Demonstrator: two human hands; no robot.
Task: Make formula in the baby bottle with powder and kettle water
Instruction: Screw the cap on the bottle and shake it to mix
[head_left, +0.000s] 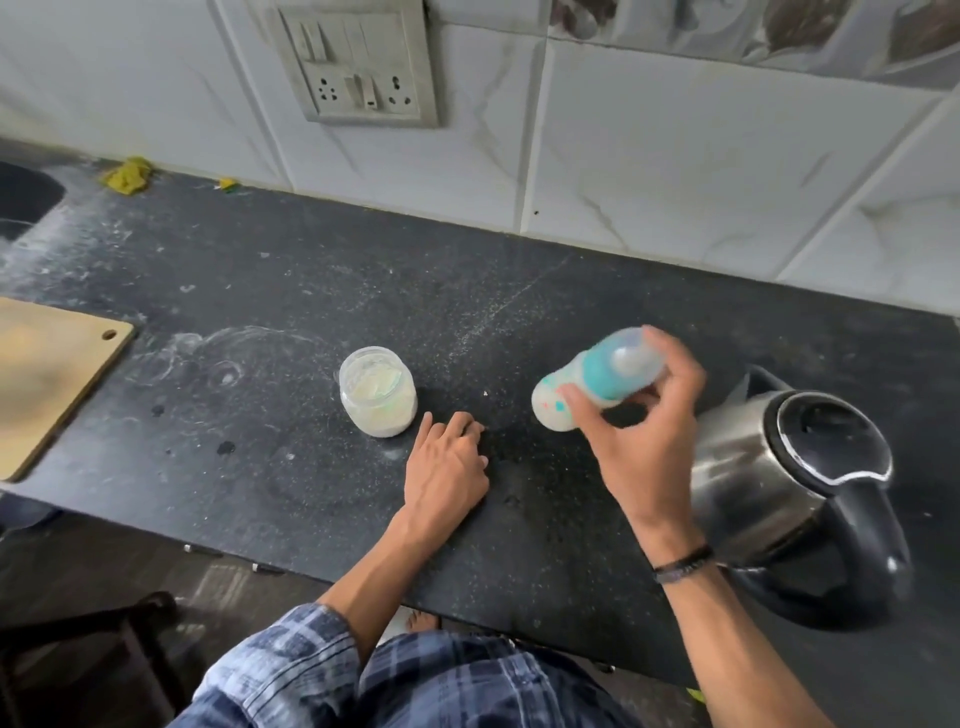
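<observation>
One powder jar (378, 392), one bottle (597, 371)

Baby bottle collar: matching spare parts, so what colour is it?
The baby bottle has a teal collar, clearest in the head view.

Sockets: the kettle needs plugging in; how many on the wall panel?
2: left socket at the wall panel's lower left, right socket at its lower right. None appears hidden.
</observation>
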